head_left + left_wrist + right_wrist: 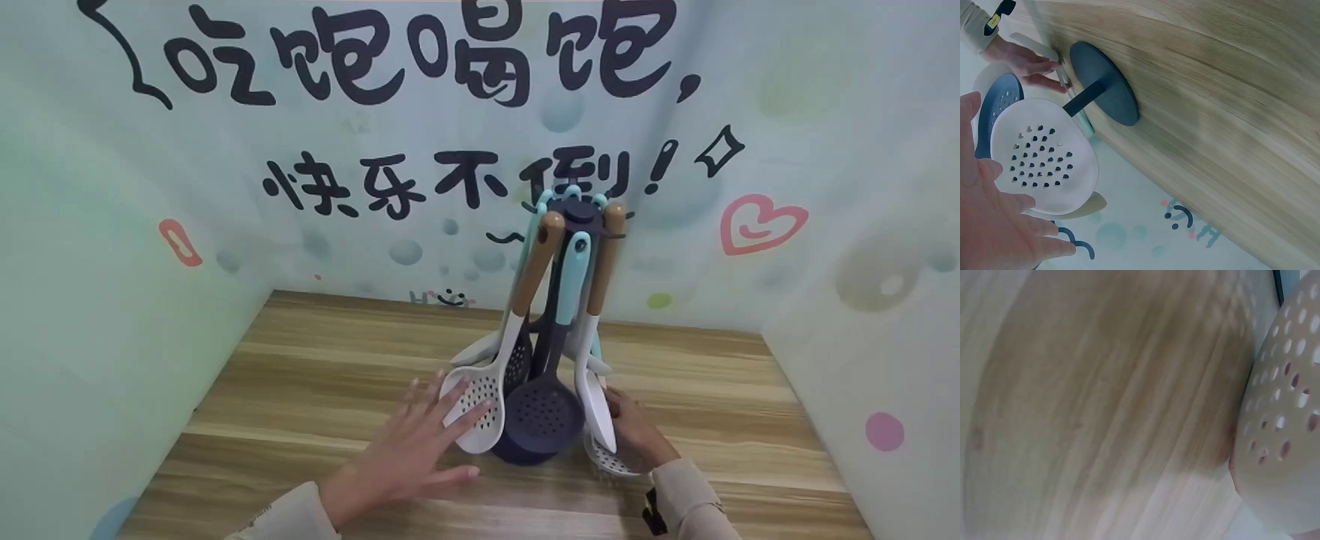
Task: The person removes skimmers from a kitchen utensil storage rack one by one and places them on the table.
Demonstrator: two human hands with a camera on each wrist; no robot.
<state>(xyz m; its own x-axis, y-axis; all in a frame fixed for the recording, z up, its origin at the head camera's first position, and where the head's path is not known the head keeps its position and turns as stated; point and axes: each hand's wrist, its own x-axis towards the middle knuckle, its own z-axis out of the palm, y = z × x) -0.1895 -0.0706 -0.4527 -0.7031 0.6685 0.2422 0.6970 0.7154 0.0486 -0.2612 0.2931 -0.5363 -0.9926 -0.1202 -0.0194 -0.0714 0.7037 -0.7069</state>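
Note:
A dark utensil stand (pixel 581 213) stands upright on the table, with several kitchen utensils hanging around its top. Fingers spread, my left hand (pixel 405 442) rests against a white skimmer (pixel 484 427) with a brown wooden handle. Beside that skimmer hangs a dark skimmer (pixel 545 412) with a turquoise handle. On the stand's right, my right hand (pixel 637 431) grips a white perforated skimmer (pixel 611 457), low by the table; its holed bowl (pixel 1283 422) fills the right side of the right wrist view. A white ladle (pixel 596 409) with a brown handle hangs just left of this hand, partly covering the held skimmer.
The stand's round dark base (pixel 1104 84) lies on the wood-grain table (pixel 300 375). A printed cloth backdrop (pixel 375 247) rises behind the table and along both sides. Another pale utensil (pixel 478 351) hangs at the back left of the stand.

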